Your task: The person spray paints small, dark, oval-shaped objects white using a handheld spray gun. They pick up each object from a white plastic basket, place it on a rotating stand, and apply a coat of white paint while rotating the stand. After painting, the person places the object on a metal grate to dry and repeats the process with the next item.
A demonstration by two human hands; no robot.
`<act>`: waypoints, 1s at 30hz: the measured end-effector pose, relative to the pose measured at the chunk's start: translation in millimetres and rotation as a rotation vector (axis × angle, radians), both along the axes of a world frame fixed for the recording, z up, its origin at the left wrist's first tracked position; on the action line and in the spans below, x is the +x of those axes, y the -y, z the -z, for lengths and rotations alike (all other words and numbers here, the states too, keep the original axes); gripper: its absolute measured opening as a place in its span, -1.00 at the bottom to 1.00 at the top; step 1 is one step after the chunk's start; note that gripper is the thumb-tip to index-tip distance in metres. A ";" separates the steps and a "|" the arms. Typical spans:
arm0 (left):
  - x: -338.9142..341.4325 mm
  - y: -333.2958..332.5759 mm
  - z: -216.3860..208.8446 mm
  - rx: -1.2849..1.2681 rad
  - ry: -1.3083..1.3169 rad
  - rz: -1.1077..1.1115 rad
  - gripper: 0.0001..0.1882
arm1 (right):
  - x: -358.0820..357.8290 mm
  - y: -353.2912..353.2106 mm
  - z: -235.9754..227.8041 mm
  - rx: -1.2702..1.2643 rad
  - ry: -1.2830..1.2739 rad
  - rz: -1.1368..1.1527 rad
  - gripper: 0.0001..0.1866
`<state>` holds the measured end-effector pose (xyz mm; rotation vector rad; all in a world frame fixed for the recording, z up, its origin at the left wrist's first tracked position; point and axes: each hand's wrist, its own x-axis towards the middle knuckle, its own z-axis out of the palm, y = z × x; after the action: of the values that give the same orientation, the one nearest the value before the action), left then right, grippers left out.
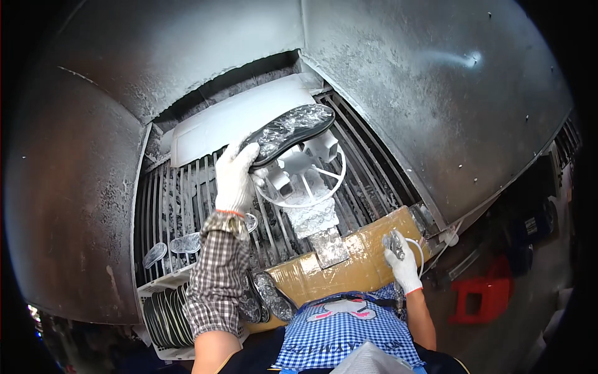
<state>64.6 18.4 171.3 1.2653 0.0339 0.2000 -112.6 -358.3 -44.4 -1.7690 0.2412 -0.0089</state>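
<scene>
Two gloved hands busy: left hand clamped on shoe sole over stand, right hand fisted round spray gun. Could slip off stand, grip sitting only at near end.

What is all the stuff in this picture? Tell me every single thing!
Shoe sole: one, dark with a shiny coat, held over the stand.
Stand: one, white-crusted with a ring, middle of the grate.
Grate: one, dark bars, floor of the booth.
Booth walls: grey dusty metal, all around.
White panel: one, at the back of the grate.
Taped ledge: one, brown, front edge.
Stacked soles: many, dark, in a white crate lower left.
Red stool: one, on the floor at right.
Spray tool: one, grey, in the right hand.
Left hand: white glove, checked sleeve, gripping the sole.
Right hand: white glove, by the ledge.
</scene>
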 end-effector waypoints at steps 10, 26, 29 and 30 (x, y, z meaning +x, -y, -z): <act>46.6 -9.6 28.5 0.070 -0.025 0.062 -0.55 | -7.5 3.2 6.7 -0.013 0.009 0.004 -0.28; 30.3 -16.9 37.5 0.433 -0.108 -0.133 -0.40 | -6.9 -1.5 -2.2 0.064 -0.041 -0.016 -0.26; 29.7 -20.6 38.5 0.451 -0.140 -0.136 -0.41 | -5.4 -2.1 -5.2 0.057 -0.032 -0.030 -0.26; 29.8 -21.4 41.1 0.449 -0.138 -0.137 -0.39 | -5.4 -1.9 -4.1 0.053 -0.031 -0.033 -0.26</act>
<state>94.4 39.8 130.2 1.7256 0.2041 0.2468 -118.0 -356.3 -40.3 -1.7213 0.2330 0.0479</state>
